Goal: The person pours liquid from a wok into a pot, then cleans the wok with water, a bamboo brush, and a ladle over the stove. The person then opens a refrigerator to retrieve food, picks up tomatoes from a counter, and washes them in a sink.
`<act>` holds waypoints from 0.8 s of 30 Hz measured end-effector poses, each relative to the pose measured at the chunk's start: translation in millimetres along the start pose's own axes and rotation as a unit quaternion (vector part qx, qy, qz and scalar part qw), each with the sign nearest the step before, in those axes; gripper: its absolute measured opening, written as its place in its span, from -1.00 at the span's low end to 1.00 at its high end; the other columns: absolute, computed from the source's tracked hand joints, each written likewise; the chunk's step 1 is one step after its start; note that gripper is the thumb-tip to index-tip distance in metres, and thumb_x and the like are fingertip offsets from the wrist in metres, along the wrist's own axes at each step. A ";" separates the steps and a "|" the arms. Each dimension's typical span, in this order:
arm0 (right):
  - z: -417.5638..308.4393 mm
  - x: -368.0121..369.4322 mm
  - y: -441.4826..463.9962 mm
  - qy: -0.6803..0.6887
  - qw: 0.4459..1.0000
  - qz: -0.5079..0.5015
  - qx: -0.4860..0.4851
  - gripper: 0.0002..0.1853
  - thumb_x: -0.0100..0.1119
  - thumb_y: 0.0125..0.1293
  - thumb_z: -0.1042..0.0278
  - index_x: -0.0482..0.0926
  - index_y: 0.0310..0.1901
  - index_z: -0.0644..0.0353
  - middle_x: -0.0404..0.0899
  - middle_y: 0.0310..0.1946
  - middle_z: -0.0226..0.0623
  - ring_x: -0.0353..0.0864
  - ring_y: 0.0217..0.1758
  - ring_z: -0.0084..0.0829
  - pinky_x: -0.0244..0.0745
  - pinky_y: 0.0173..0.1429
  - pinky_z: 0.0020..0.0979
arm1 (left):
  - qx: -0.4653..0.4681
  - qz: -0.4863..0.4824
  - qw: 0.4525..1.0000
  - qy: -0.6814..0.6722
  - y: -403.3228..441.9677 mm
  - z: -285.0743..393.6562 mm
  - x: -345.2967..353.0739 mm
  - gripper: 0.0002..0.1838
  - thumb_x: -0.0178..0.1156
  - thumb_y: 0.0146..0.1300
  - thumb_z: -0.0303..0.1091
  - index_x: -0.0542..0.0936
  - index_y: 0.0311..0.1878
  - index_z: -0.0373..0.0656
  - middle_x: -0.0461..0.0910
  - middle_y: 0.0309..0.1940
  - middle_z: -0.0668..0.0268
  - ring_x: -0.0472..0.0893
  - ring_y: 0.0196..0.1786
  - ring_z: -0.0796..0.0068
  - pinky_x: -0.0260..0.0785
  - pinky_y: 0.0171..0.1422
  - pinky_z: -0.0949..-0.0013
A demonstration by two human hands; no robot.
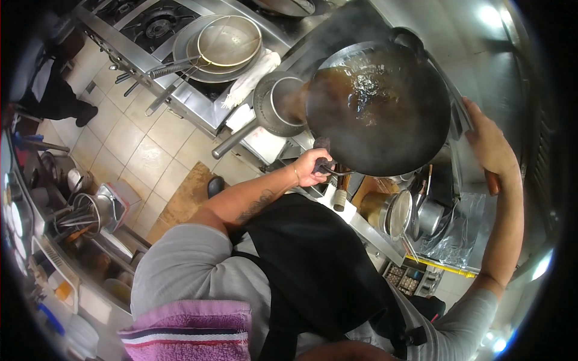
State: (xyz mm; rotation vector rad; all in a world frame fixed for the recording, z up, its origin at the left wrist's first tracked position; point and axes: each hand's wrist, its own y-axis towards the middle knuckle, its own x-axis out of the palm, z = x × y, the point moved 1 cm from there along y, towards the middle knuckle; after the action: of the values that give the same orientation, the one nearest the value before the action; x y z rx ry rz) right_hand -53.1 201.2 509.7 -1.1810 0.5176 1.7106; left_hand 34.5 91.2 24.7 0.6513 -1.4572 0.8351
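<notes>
My left hand (313,167) is closed around the dark, cloth-wrapped handle of a large black wok (385,144). The wok is tilted, with brown, shiny liquid and rising steam inside. At the right, my right hand (492,144) grips a long metal utensil (459,111) whose wooden end (494,183) sticks out below the hand. The utensil runs up along the wok's right edge; its far end is hard to make out. Just left of the wok, a perforated strainer (264,102) sits around a metal container.
Round sieves (229,41) rest over the stove (135,39) at upper left, near a white cloth (251,78). Pots and a small sieve (400,215) stand below the wok. Another person's dark-clothed leg (63,99) shows at far left, above a utensil pot (96,210).
</notes>
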 end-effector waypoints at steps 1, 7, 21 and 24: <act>-12.8 -9.8 -1.2 0.027 0.999 -0.020 0.030 -0.23 0.12 0.35 0.56 0.24 0.61 0.04 0.62 0.24 0.22 0.58 0.37 0.18 0.43 0.46 0.03 | 0.001 -0.006 1.000 0.002 -1.1 1.3 -3.7 -0.80 0.19 0.32 -0.25 0.56 -0.34 -0.17 0.54 -0.51 0.28 0.27 -0.72 0.56 0.05 -0.66 0.49; -27.7 -9.8 -7.0 0.016 1.000 -0.002 0.024 -0.21 0.11 0.37 0.57 0.22 0.63 0.00 0.59 0.27 0.23 0.52 0.42 0.18 0.37 0.49 0.05 | -0.031 -0.075 0.996 0.041 -15.9 12.7 -15.6 -0.62 0.16 0.32 -0.05 0.54 -0.30 -0.25 0.28 -0.66 0.44 0.22 -0.69 0.65 0.04 -0.63 0.57; -22.3 98.7 -41.4 0.316 0.925 0.126 0.171 -0.19 0.06 0.42 0.68 0.21 0.68 -0.05 0.45 0.50 0.12 0.49 0.54 0.02 0.38 0.57 -0.11 | -0.049 -0.009 0.995 0.087 -12.2 27.0 -11.2 -0.73 0.20 0.34 -0.23 0.51 -0.39 -0.21 0.44 -0.59 0.28 0.29 -0.71 0.58 0.06 -0.62 0.48; -11.0 174.2 -56.1 0.336 0.917 0.202 0.072 -0.19 0.05 0.43 0.69 0.21 0.69 -0.05 0.69 -0.11 -0.33 0.46 -0.51 -0.64 0.48 -0.50 -0.49 | -0.016 0.031 0.995 0.093 -8.6 27.3 -9.6 -0.80 0.24 0.34 -0.28 0.52 -0.35 -0.16 0.48 -0.57 0.24 0.30 -0.72 0.55 0.04 -0.65 0.46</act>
State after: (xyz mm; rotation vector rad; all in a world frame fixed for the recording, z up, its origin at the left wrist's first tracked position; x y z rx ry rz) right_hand -11.3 299.4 360.6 -1.6301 1.3640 1.5197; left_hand 26.3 63.2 17.0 0.4924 -1.3249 0.8951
